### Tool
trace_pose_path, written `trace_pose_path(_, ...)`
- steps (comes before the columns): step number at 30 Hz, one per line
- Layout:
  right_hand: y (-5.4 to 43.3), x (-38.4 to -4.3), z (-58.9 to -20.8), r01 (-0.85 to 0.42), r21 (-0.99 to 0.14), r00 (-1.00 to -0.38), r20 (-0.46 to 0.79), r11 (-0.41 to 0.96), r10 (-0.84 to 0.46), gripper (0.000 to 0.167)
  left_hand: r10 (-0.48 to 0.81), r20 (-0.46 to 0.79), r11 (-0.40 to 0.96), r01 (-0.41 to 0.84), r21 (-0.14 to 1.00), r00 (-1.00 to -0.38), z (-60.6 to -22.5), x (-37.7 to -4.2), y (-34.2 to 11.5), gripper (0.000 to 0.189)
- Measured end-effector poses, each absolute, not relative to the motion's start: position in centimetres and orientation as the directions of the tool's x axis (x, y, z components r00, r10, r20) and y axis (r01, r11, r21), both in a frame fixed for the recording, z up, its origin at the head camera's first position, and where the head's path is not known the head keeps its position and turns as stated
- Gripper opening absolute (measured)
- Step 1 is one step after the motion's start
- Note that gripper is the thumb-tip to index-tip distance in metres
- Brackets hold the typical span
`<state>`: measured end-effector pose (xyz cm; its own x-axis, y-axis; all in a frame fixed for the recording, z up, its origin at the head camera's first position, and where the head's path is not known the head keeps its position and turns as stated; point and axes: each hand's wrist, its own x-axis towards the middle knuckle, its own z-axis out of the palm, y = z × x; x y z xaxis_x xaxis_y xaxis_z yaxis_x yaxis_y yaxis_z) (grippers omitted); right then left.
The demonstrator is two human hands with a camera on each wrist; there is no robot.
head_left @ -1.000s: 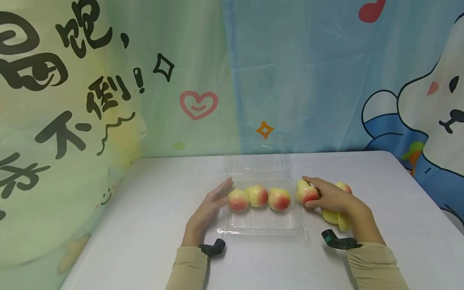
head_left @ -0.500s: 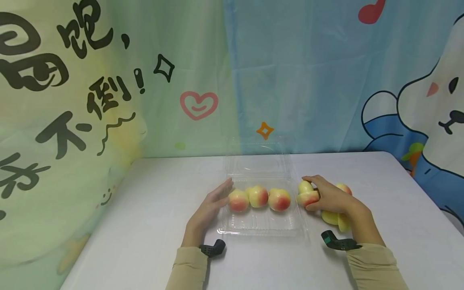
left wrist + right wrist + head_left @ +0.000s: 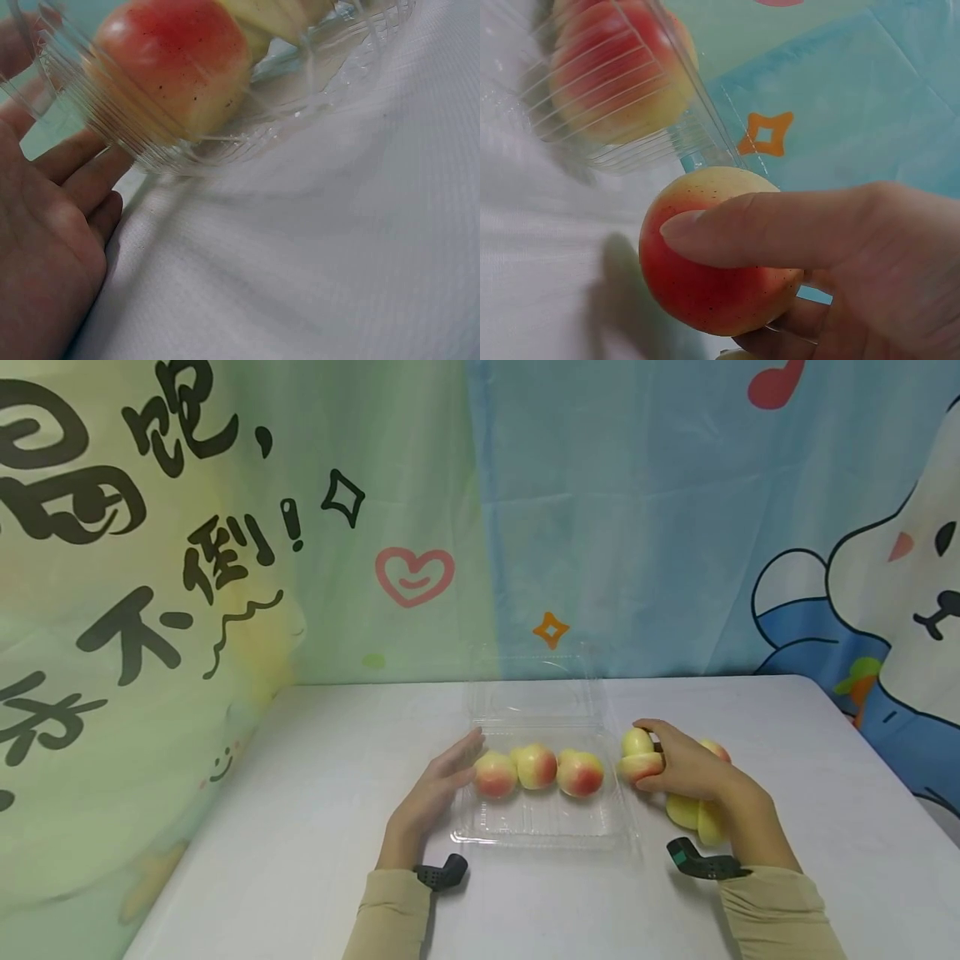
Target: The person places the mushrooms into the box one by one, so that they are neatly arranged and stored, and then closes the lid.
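Observation:
My right hand [image 3: 686, 764] holds a red-and-yellow round fruit [image 3: 641, 767] just right of the clear plastic box [image 3: 536, 838]. In the right wrist view the thumb presses on this fruit [image 3: 705, 292], with curled fingers behind it. A yellow round piece [image 3: 637, 742] shows beyond it in the head view. My left hand [image 3: 433, 789] rests against the box's left side, fingers fairly straight along the ribbed wall. Inside the box sit several similar fruits in a row: left [image 3: 495, 775], middle [image 3: 536, 766] and right [image 3: 581, 774]. The left fruit [image 3: 176, 67] shows specked skin through the plastic.
The box's clear lid [image 3: 536, 693] stands open at the back. More yellow fruits [image 3: 682, 811] lie under and beside my right wrist, and another with a red blush [image 3: 716, 749] is partly hidden behind that hand. A printed curtain [image 3: 360, 610] hangs behind the white table [image 3: 337, 743].
The fruit at my right hand has tilted slightly, and the yellow piece beyond it shows more. My left hand and the box stay in place; the view has shifted a little.

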<state>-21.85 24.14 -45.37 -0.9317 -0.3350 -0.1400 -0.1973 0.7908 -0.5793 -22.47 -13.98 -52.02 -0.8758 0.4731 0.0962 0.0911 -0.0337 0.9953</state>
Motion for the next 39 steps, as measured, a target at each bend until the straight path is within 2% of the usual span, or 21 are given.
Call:
trace_pose_path(9,24.3,-21.5,-44.1,-0.087,-0.598,-0.951,-0.188,0.796,-0.246,0.100,0.464,0.089,-0.027,0.087,0.996,-0.881,-52.0,-22.5,-14.0,0.060)
trace_pose_path(12,24.5,-21.5,-43.7,-0.104,-0.603,-0.953,-0.168,0.791,-0.253,0.102,0.462,0.093,-0.023,0.093,0.995,-0.882,-52.0,-22.5,-14.0,0.060)
trace_pose_path(22,24.6,-21.4,-43.0,-0.210,-0.630,-0.955,-0.033,0.748,-0.296,0.094,0.463,0.086,-0.018,0.088,0.996,-0.882,-51.9,-22.5,-14.0,0.060)
trace_pose_path(26,24.4,-21.2,-43.0,-0.223,-0.644,-0.952,-0.017,0.732,-0.305,0.090,0.462,0.086,-0.009,0.092,0.996,-0.883,-52.0,-22.5,-14.0,0.060)
trace_pose_path(31,23.7,-21.3,-42.9,-0.226,-0.726,-0.940,-0.013,0.650,-0.342,0.094,0.462,0.092,-0.007,0.101,0.995,-0.882,-52.1,-22.6,-14.1,0.060)
trace_pose_path(39,21.4,-21.1,-42.8,-0.226,-0.772,-0.930,-0.010,0.594,-0.367,0.081,0.454,0.068,0.003,0.077,0.997,-0.889,-52.1,-22.5,-14.0,0.060)
